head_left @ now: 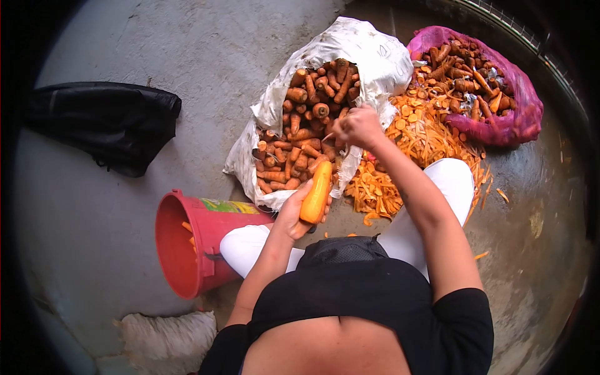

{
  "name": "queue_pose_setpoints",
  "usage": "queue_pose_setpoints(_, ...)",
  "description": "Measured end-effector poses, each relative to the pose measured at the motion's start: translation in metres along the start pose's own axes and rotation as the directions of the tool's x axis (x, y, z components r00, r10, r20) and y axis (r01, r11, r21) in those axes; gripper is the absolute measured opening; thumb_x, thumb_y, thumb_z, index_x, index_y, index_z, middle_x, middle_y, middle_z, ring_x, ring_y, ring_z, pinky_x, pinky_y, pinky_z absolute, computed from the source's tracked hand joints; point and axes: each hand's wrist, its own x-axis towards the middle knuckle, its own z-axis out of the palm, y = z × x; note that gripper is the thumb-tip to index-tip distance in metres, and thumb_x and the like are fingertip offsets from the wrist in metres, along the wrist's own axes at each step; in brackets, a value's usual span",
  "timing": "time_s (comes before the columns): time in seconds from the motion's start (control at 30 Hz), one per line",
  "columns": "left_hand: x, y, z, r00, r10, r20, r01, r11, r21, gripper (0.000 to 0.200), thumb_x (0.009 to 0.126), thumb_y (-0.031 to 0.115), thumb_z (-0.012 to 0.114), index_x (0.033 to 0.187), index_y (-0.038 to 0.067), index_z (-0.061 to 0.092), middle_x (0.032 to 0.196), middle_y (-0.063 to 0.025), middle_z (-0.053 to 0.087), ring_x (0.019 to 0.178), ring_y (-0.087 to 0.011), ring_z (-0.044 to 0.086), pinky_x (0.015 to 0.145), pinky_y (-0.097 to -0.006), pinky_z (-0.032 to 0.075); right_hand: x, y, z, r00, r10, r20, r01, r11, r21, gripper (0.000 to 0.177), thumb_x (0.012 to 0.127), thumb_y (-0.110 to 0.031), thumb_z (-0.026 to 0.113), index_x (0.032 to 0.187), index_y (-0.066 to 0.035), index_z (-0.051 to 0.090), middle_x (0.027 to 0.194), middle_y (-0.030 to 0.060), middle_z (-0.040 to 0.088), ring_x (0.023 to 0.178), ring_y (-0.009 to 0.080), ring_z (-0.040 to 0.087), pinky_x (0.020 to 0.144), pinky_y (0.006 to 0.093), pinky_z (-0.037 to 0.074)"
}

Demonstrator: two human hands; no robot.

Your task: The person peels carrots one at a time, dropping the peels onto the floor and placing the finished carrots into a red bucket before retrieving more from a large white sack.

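Head view, left hand (pixel 292 217) fingers wrapped round peeled carrot (pixel 317 189), right hand (pixel 357 127) fingers clenched over sack (pixel 375 56)

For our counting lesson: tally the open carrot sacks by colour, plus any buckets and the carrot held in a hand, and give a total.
White sack: 1
Pink sack: 1
Red bucket: 1
Held carrot: 1
Total: 4

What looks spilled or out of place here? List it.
Orange peelings lie heaped loose on the bare floor between the white sack and the pink sack, some strays farther right. The red bucket may be tilted; hard to tell.
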Motion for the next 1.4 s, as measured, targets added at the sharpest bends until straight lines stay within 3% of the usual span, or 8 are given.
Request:
queue_pose_setpoints(0.13, -0.007, 0.008, 0.005, 0.996, 0.076, -0.041, -0.076, 0.997, 0.001, 0.039, 0.098, 0.037, 0.042, 0.12, 0.005, 0.047, 0.092, -0.0136, 0.059, 0.073, -0.0208, 0.061, 0.056, -0.0323, 0.053, -0.001, 0.013, 0.022, 0.925, 0.33, -0.188, -0.336, 0.942, 0.002, 0.047, 0.089, -0.036, 0.046, 0.053, -0.014, 0.066, 0.05, 0.0045, 0.059, 0.054, 0.0201, 0.057, 0.076, 0.0338, 0.043)
queue_pose_setpoints(0.33, 0.009, 0.009, -0.022, 0.996, 0.085, 0.021, -0.082, 0.989, -0.127, 0.038, 0.098, 0.036, 0.042, 0.122, 0.007, 0.048, 0.094, -0.0125, 0.061, 0.077, -0.0225, 0.063, 0.061, -0.0337, 0.054, -0.001, -0.032, -0.024, 0.932, 0.322, 0.164, -0.359, 0.777, 0.516, 0.045, 0.088, -0.035, 0.048, 0.055, -0.012, 0.068, 0.047, 0.0043, 0.059, 0.038, 0.0184, 0.053, 0.054, 0.0314, 0.046)
queue_pose_setpoints(0.4, 0.017, 0.004, -0.033, 0.996, 0.075, -0.046, -0.08, 0.99, -0.114, 0.036, 0.098, 0.036, 0.042, 0.119, 0.008, 0.05, 0.093, -0.0108, 0.061, 0.076, -0.0215, 0.062, 0.063, -0.0334, 0.054, -0.01, -0.047, -0.02, 0.996, 0.085, -0.039, -0.041, 0.775, 0.63, 0.038, 0.084, -0.028, 0.055, 0.053, -0.012, 0.068, 0.041, 0.0052, 0.054, 0.033, 0.0195, 0.048, 0.037, 0.0295, 0.037)
queue_pose_setpoints(0.53, 0.023, 0.0, -0.016, 0.948, 0.041, -0.315, -0.104, 0.977, -0.186, 0.033, 0.097, 0.037, 0.043, 0.113, 0.01, 0.053, 0.094, -0.0082, 0.062, 0.079, -0.0192, 0.062, 0.066, -0.0329, 0.054, -0.034, -0.08, -0.033, 0.928, -0.19, -0.322, 0.341, 0.781, 0.523, 0.034, 0.077, -0.021, 0.061, 0.045, -0.013, 0.055, 0.046, 0.0012, 0.052, 0.047, 0.0185, 0.047, 0.054, 0.0321, 0.036)
queue_pose_setpoints(0.87, 0.02, -0.006, -0.015, 0.986, 0.014, -0.167, -0.048, 0.978, -0.203, 0.04, 0.096, 0.042, 0.044, 0.116, 0.007, 0.053, 0.102, -0.0096, 0.061, 0.092, -0.0211, 0.062, 0.08, -0.0364, 0.053, -0.037, -0.084, -0.029, 0.887, -0.275, -0.372, 0.428, 0.791, 0.436, 0.035, 0.076, -0.022, 0.062, 0.043, -0.014, 0.051, 0.044, 0.0011, 0.049, 0.047, 0.0182, 0.047, 0.052, 0.0334, 0.034)
queue_pose_setpoints(1.13, -0.01, -0.008, -0.008, 1.0, -0.012, -0.024, 0.013, 0.998, 0.059, 0.047, 0.096, 0.045, 0.042, 0.123, 0.007, 0.047, 0.084, -0.0108, 0.06, 0.068, -0.0182, 0.062, 0.054, -0.0283, 0.053, -0.002, 0.015, 0.012, 0.966, 0.256, -0.046, -0.256, 0.967, 0.008, 0.049, 0.089, -0.034, 0.042, 0.049, -0.013, 0.061, 0.047, 0.0038, 0.057, 0.046, 0.0182, 0.054, 0.071, 0.035, 0.044)
queue_pose_setpoints(1.2, -0.011, -0.001, -0.009, 0.999, 0.031, -0.018, -0.031, 0.999, 0.017, 0.05, 0.097, 0.045, 0.041, 0.128, 0.006, 0.045, 0.085, -0.0106, 0.06, 0.069, -0.0181, 0.062, 0.055, -0.0285, 0.053, -0.002, 0.009, 0.013, 0.937, 0.31, -0.158, -0.314, 0.949, -0.001, 0.048, 0.089, -0.034, 0.042, 0.054, -0.011, 0.065, 0.051, 0.0049, 0.06, 0.047, 0.0215, 0.054, 0.073, 0.0351, 0.044)
queue_pose_setpoints(1.4, 0.01, 0.002, -0.035, 0.982, 0.113, -0.15, -0.121, 0.992, -0.042, 0.043, 0.096, 0.044, 0.044, 0.115, 0.006, 0.051, 0.085, -0.009, 0.061, 0.073, -0.0207, 0.062, 0.06, -0.0313, 0.053, -0.005, -0.052, -0.024, 0.954, 0.206, 0.217, -0.288, 0.828, 0.481, 0.037, 0.083, -0.03, 0.056, 0.053, -0.011, 0.066, 0.043, 0.0031, 0.053, 0.042, 0.0179, 0.05, 0.054, 0.032, 0.043)
